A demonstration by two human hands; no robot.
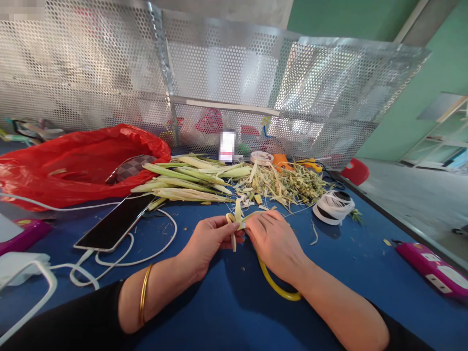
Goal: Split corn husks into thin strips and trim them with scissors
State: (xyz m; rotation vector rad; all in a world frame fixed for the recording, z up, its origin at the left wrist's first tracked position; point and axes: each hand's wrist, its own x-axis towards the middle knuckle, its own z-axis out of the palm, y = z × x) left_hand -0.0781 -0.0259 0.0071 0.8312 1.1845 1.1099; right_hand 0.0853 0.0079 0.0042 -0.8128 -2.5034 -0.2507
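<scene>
My left hand [210,239] pinches a pale yellow-green leaf strip [238,210], which looks like dried husk and is bent over itself at the fingertips. Close against it, my right hand [274,241] has its fingers curled on the same strip; its fingertips are mostly hidden. A yellow hoop-like tube [272,285] curves out below my right hand, and its upper end is covered by the fingers. Just beyond both hands lies a pile of long pale leaf strips [190,180], with a heap of dry plant scraps [288,183] to its right.
A red plastic bag [73,151] and a dark phone [117,222] with a white cable [171,234] lie left. A roll of white ribbon [333,207] stands right, before a magenta device [433,268]. A perforated metal screen [226,68] borders the blue table [347,282].
</scene>
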